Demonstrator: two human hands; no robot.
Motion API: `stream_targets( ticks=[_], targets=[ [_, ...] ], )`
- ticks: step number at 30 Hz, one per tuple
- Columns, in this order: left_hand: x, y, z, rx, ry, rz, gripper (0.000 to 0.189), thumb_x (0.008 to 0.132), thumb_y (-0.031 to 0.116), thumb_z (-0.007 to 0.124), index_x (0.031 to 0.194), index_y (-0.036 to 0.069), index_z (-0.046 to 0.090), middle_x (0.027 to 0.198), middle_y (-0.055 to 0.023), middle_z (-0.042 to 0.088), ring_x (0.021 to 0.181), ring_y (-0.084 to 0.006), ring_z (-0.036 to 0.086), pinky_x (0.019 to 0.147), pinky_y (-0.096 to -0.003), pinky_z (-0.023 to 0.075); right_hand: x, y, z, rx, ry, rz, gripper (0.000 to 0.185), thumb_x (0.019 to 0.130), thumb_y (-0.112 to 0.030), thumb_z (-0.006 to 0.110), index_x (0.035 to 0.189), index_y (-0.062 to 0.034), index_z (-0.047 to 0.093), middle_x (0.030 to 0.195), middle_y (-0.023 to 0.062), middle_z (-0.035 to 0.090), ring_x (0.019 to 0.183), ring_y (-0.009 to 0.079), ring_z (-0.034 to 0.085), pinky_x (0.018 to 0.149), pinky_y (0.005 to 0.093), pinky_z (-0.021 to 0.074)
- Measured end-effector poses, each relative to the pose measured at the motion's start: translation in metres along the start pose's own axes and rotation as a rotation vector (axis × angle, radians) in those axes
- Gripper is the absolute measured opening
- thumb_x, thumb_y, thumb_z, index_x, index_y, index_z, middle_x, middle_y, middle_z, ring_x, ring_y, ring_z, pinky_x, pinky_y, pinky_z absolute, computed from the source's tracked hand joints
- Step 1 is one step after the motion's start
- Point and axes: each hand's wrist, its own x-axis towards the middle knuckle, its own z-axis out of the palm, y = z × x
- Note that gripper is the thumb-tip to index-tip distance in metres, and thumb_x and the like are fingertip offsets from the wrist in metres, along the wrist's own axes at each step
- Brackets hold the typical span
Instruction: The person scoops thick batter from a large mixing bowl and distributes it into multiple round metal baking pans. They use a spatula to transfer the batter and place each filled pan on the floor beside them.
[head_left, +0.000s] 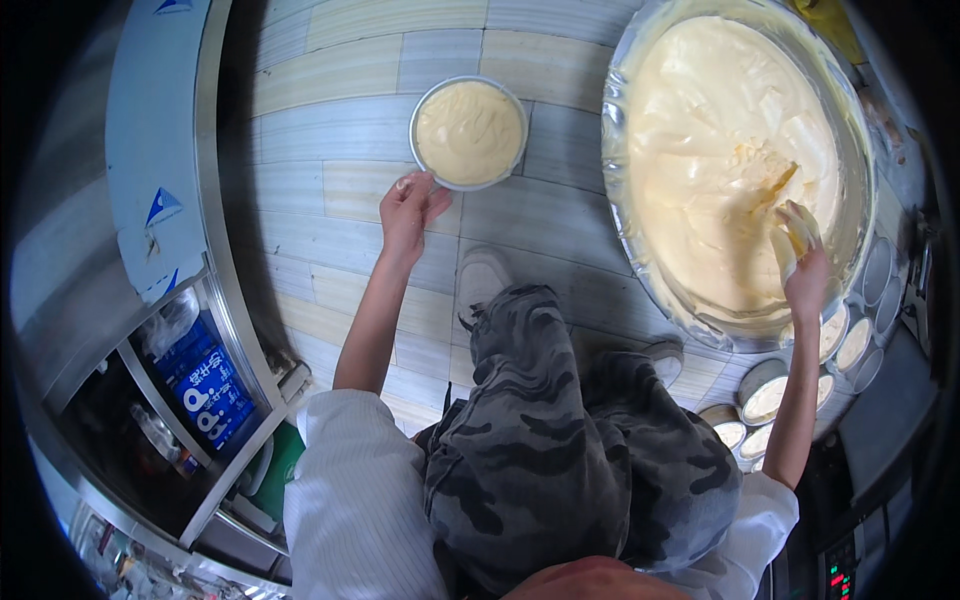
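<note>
A round metal cake pan (470, 133) filled with pale yellow batter hangs or stands over the tiled floor, ahead of my knees. My left hand (411, 210) is at its near left rim, thumb and fingers at the edge; whether it grips the rim cannot be made out. On the right stands a large metal bowl (616, 150) full of the same pale batter (720, 135), its rim smeared. My right hand (802, 259), its fingers coated with batter, is over the near right part of the bowl, beside a rough hollow in the batter. Its fingers look curled, and what they hold is unclear.
Several round pans (763, 397) with batter stand at the lower right, near stacked or grouped empty pans (877, 271). A metal counter frame (225, 225) with shelves holding blue packages (214, 397) runs along the left. My shoe (484, 277) rests on the tiled floor (337, 135).
</note>
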Motion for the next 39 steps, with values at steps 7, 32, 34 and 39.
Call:
stream_targets(
  ticks=[7,32,34,39],
  targets=[
    [0.020,0.000,0.008,0.109,-0.019,0.068,0.007,0.082,0.003,0.059,0.083,0.007,0.054,0.075,0.0007,0.051,0.066,-0.0077,0.052,0.067,-0.0301,0.0577,0.011,-0.044,-0.054,0.486,0.093,0.215,0.031,0.084,-0.008,0.063,0.115,-0.0042,0.064,0.121,0.0093,0.060,0.107,0.0205,0.059,0.091,0.0315,0.0460],
    [-0.077,0.152,0.200,0.279,-0.401,0.229,0.020,0.088,0.005,0.055,0.107,-0.001,0.057,0.104,-0.0075,0.060,0.093,-0.0179,0.061,0.082,-0.0303,0.0533,-0.123,0.057,-0.146,0.284,0.223,0.282,0.031,0.087,-0.020,0.063,0.113,-0.0029,0.063,0.105,0.0077,0.066,0.094,0.0154,0.062,0.085,0.0293,0.0473],
    [-0.107,0.139,0.251,0.267,-0.593,0.257,0.012,0.087,0.005,0.056,0.097,-0.001,0.058,0.092,-0.0059,0.060,0.076,-0.0137,0.061,0.075,-0.0280,0.0552,-0.097,0.041,-0.147,0.541,0.178,0.260,0.033,0.088,-0.022,0.063,0.114,-0.0009,0.062,0.108,0.0076,0.066,0.098,0.0153,0.062,0.089,0.0292,0.0472],
    [-0.178,0.102,0.357,0.356,-0.673,0.076,0.003,0.085,0.001,0.057,0.083,0.001,0.055,0.082,-0.0068,0.059,0.075,-0.0133,0.063,0.071,-0.0270,0.0590,-0.084,0.013,-0.146,0.816,0.194,0.237,0.033,0.090,-0.026,0.060,0.114,-0.0021,0.062,0.105,0.0076,0.066,0.101,0.0155,0.062,0.092,0.0302,0.0474]
  ],
)
